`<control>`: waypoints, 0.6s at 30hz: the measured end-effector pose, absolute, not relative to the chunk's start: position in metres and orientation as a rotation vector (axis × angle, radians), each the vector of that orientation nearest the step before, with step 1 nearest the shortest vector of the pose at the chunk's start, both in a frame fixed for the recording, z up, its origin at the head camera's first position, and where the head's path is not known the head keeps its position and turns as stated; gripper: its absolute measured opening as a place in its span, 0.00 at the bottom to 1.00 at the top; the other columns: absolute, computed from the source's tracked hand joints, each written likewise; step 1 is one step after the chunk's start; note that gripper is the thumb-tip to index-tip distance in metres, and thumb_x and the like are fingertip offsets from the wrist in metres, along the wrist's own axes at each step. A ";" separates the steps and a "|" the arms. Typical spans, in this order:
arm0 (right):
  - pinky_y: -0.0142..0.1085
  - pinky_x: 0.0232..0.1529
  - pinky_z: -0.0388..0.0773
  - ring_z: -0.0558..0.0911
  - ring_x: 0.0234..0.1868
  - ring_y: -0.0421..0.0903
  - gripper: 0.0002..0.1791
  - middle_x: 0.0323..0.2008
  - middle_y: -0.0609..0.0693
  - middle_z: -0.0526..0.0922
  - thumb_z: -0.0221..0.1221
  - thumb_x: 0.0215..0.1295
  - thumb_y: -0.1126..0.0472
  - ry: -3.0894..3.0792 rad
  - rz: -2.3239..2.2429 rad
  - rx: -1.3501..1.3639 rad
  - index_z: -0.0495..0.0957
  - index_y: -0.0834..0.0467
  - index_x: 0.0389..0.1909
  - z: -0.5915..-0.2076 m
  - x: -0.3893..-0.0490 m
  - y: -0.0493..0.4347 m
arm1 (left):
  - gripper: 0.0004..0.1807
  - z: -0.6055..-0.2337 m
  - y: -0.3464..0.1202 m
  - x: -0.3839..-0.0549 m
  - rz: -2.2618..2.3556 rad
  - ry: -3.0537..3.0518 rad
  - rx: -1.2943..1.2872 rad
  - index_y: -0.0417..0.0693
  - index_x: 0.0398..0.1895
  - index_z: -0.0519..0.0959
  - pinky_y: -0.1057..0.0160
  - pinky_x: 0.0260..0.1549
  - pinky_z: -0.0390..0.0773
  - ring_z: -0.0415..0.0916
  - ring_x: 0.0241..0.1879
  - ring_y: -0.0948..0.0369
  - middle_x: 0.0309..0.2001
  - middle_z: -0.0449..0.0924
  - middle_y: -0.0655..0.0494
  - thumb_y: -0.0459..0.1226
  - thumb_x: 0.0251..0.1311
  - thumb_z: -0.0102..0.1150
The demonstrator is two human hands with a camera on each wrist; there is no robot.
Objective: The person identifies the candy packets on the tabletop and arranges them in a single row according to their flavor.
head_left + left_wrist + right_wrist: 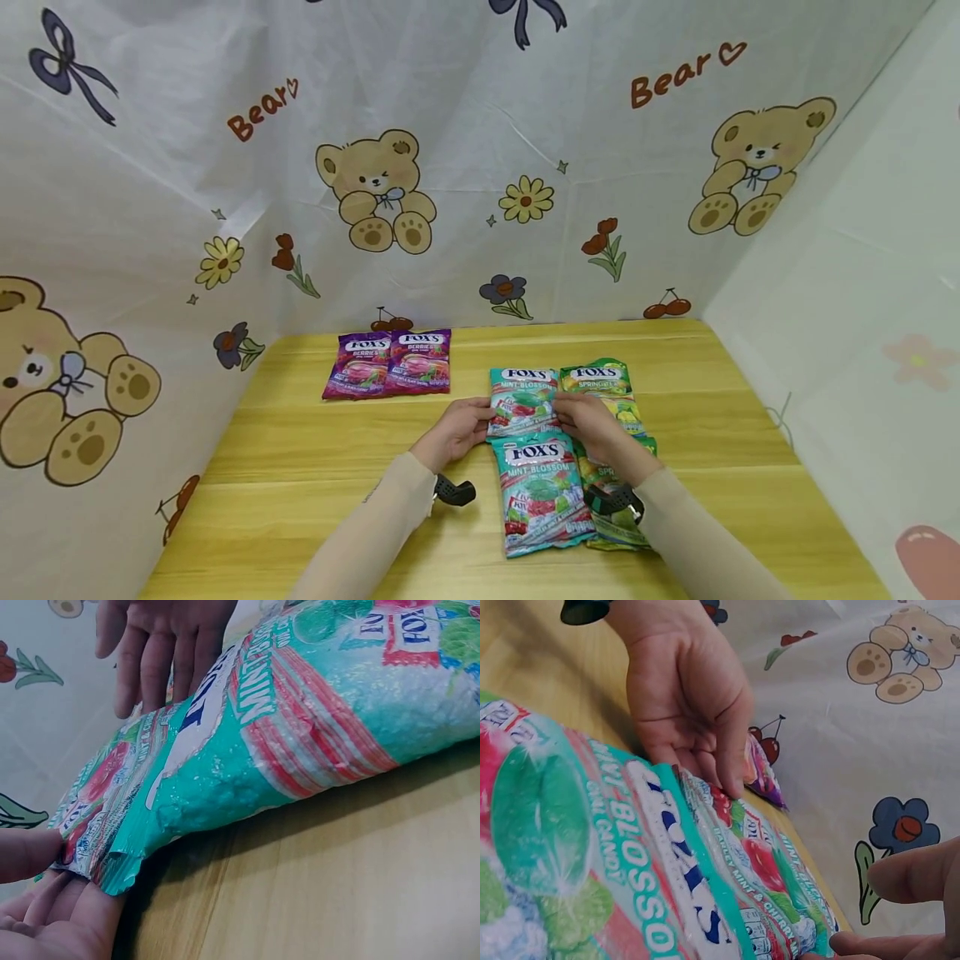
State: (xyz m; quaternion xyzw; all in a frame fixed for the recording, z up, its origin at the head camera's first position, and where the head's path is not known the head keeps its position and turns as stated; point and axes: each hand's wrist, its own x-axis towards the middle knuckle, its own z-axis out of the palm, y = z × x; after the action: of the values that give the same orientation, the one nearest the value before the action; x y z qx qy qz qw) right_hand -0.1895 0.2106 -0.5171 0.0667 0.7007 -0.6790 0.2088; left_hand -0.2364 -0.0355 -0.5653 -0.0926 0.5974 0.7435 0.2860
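Note:
My left hand (pixel 459 427) pinches the left edge of the farther teal Fox's Mint Blossom candy bag (pixel 522 398). In the left wrist view its thumb lies over the bag's corner and its fingers lie under it. At that bag's right edge is my right hand (pixel 592 423), its fingertips right at the side, thumb and fingers spread apart in the right wrist view. A second Mint Blossom candy bag (pixel 542 496) lies nearer, its top edge against the farther one. Under my right forearm, a green Springtea candy bag (pixel 618 475) is partly hidden.
Another green candy bag (pixel 600 379) lies beyond my right hand. Two purple Berries candy bags (pixel 358 367) lie overlapped at the back left of the wooden table (pixel 300 483). A white bear-print cloth (pixel 457 167) stands behind the table and along its sides.

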 end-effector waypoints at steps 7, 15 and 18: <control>0.62 0.79 0.52 0.49 0.80 0.70 0.33 0.80 0.72 0.47 0.45 0.82 0.63 1.912 -1.943 0.219 0.47 0.70 0.80 -0.518 -0.196 0.205 | 0.26 -0.562 -0.036 -0.237 1.999 1.565 -0.236 0.38 0.76 0.65 0.48 0.58 0.83 0.85 0.53 0.52 0.63 0.80 0.38 0.30 0.77 0.47; 0.62 0.79 0.53 0.54 0.78 0.68 0.33 0.78 0.71 0.50 0.44 0.82 0.64 1.882 -2.042 0.278 0.45 0.68 0.81 -0.524 -0.201 0.198 | 0.24 -0.564 -0.034 -0.239 2.019 1.547 -0.224 0.42 0.75 0.66 0.49 0.53 0.86 0.84 0.51 0.53 0.60 0.80 0.42 0.33 0.80 0.44; 0.58 0.76 0.61 0.63 0.72 0.63 0.33 0.76 0.69 0.56 0.45 0.82 0.63 1.907 -2.059 0.306 0.48 0.67 0.81 -0.525 -0.204 0.194 | 0.22 -0.565 -0.033 -0.240 2.034 1.547 -0.212 0.43 0.74 0.66 0.50 0.51 0.86 0.83 0.49 0.53 0.59 0.80 0.42 0.34 0.80 0.44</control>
State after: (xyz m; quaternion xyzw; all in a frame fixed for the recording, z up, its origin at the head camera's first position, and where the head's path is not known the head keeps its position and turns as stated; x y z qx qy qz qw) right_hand -0.2036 0.1941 -0.5245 0.1070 0.6669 -0.7202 0.1586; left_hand -0.2397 -0.0328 -0.5646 -0.0792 0.5783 0.7604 0.2846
